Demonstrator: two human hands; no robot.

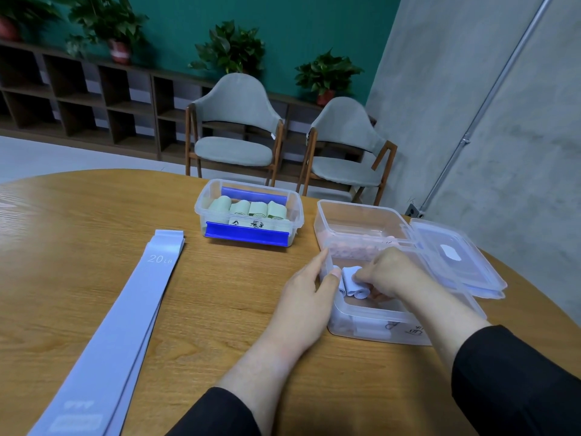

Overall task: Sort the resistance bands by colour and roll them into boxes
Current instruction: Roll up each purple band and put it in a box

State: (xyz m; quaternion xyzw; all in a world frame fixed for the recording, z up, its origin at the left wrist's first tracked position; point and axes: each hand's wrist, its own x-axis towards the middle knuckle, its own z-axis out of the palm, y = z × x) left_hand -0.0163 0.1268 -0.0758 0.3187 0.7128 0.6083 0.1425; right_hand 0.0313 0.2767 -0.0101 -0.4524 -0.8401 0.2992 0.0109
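Ideally, while the left hand (pixel 309 286) braces the near box (pixel 371 322) by its wall on the bench (pixel 220 294), the right hand (pixel 382 272), pinching the rolled blue band (pixel 350 280) inside, should seat it snugly upright against its neighbours.

My hands (pixel 345 278) meet at the near box (pixel 377 322). Flat bands (pixel 125 309) lie to their left; two boxes (pixel 248 212) sit beyond them.
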